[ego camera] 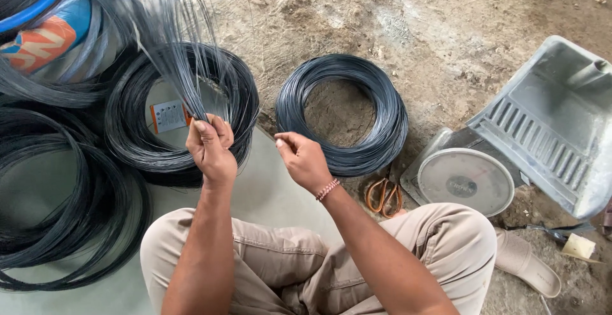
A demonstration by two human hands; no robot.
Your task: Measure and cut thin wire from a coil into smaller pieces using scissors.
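Two hands, left hand (210, 146) gripping wire strands (182, 66), right hand (305, 159) pinching

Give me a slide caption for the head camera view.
Seated person's left hand grips a fanned wire bundle; right hand pinches strands beside a wire coil.

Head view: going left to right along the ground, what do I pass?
Large loose wire coils → left hand gripping a wire bundle → right hand → neat wire coil → orange-handled scissors → round dial scale → grey plastic scoop.

Label: small white card (169, 115) with orange edge, inside the wire coil just left of the left hand.
Package: orange-and-blue wrapper (48, 38), top left, under wire loops.
Dial: round grey scale face (465, 181), right.
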